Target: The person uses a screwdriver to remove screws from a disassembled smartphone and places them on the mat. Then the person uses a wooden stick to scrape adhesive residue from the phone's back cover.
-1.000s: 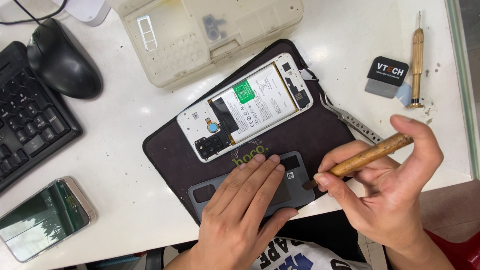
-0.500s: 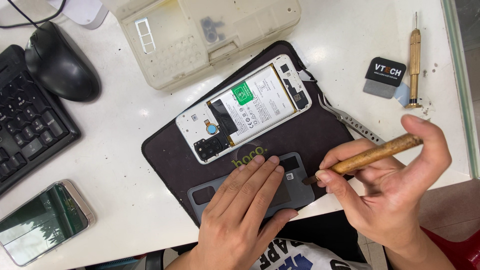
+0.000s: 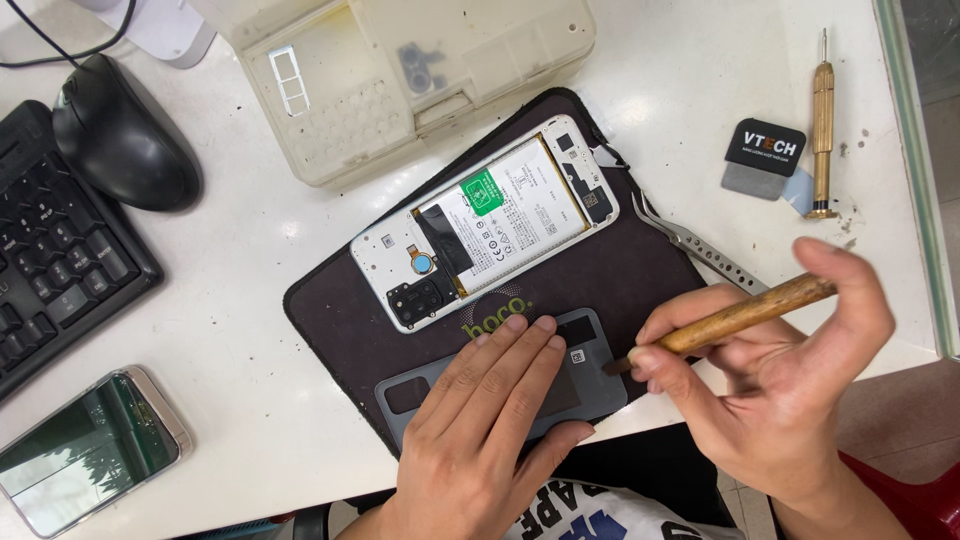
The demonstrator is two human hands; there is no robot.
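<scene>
My left hand point(image 3: 480, 420) lies flat, fingers together, pressing on a grey phone back cover point(image 3: 590, 372) at the near edge of a dark mat point(image 3: 640, 270). My right hand point(image 3: 790, 380) grips a brown wooden-handled tool point(image 3: 745, 315) like a pen, its dark tip touching the cover's right end. Behind the cover on the mat lies an opened white phone point(image 3: 485, 220) with its battery, green sticker and camera module exposed.
Metal tweezers point(image 3: 700, 245) lie at the mat's right edge. A brass screwdriver point(image 3: 822, 125) and a small black pad point(image 3: 765, 150) sit far right. A beige parts tray point(image 3: 400, 70) is at the back, a mouse point(image 3: 125, 135) and keyboard point(image 3: 50, 260) at left, another phone point(image 3: 85, 450) near left.
The right hand has tilted the tool slightly, its tip staying at the cover's right end. My left hand stays pressed on the cover.
</scene>
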